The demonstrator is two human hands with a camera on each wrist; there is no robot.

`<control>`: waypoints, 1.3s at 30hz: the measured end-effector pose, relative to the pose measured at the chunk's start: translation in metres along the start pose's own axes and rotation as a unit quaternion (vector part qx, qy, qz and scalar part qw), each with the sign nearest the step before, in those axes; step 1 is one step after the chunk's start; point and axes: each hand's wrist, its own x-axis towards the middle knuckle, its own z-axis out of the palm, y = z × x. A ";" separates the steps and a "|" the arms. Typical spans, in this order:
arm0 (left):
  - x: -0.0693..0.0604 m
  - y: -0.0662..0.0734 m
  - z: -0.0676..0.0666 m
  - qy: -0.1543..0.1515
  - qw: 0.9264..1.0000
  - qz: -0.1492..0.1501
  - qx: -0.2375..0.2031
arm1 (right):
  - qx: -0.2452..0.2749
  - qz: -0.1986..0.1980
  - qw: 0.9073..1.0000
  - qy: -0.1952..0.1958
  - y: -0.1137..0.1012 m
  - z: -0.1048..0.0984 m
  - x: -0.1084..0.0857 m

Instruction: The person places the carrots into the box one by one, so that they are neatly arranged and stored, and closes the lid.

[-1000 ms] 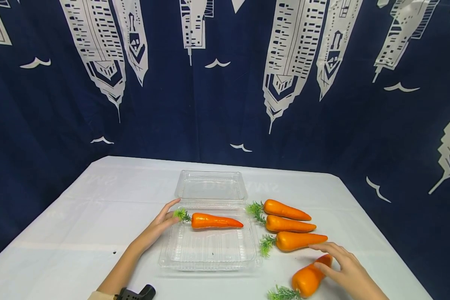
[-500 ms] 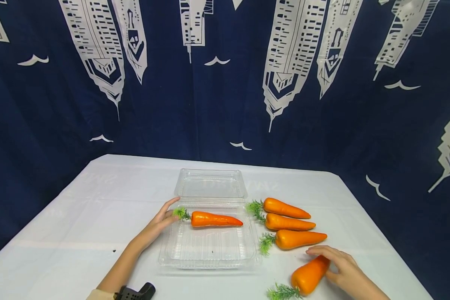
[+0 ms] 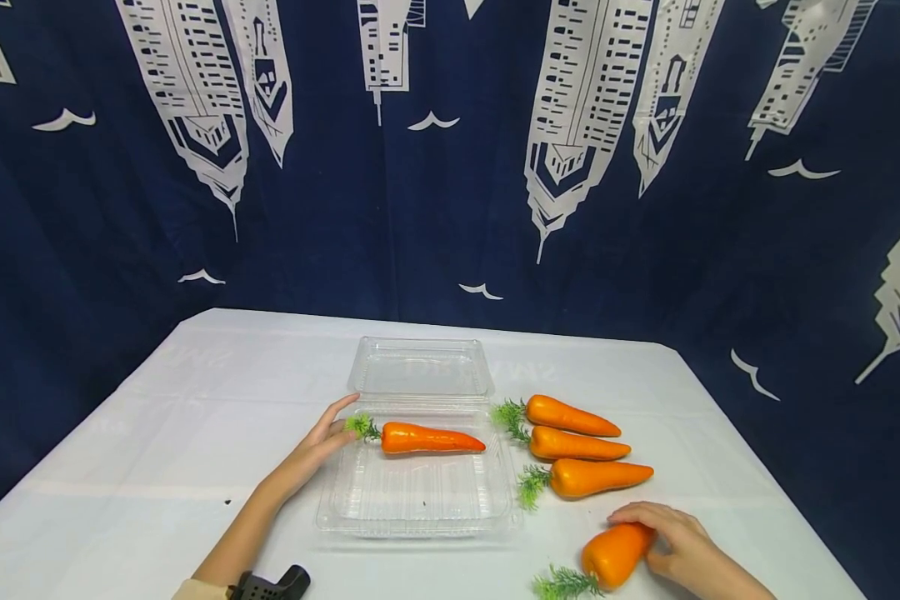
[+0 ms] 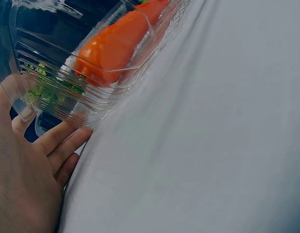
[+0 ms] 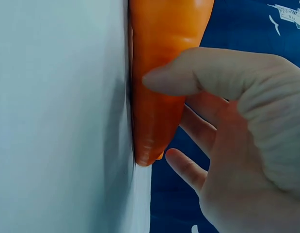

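- The right hand [image 3: 678, 542] pinches the carrot [image 3: 617, 557] near its tapered end, thumb on one side and fingers across the other, parted only by its thickness.
- The carrot's thick end and leaves [image 3: 566, 583] reach out leftward from that grip; the carrot lies along the table [image 3: 195, 400].
- Three more carrots [image 3: 581, 445] lie beyond the right hand's fingertips, well clear of its hold.
- The left hand [image 3: 317, 446], fingers fairly straight and spread, touches the near side of the box [image 3: 423, 500].
- Just right of its fingers, the boxed carrot [image 3: 431, 439] lies leaves toward them.
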 end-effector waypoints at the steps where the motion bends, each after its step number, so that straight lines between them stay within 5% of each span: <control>1: 0.000 0.000 0.000 0.000 1.000 0.000 0.000 | -0.006 0.009 1.000 -0.005 0.000 0.000 0.000; 10: 0.000 -0.001 0.000 0.001 1.000 -0.001 -0.001 | -0.035 0.028 0.999 -0.010 0.003 0.005 -0.003; 24: 0.000 0.001 0.000 -0.002 1.000 0.003 0.001 | 0.030 -0.043 0.998 -0.034 0.008 0.000 -0.004; 39: 0.000 0.001 -0.001 -0.009 1.000 0.013 -0.002 | 0.096 0.024 0.992 -0.077 0.005 -0.004 -0.003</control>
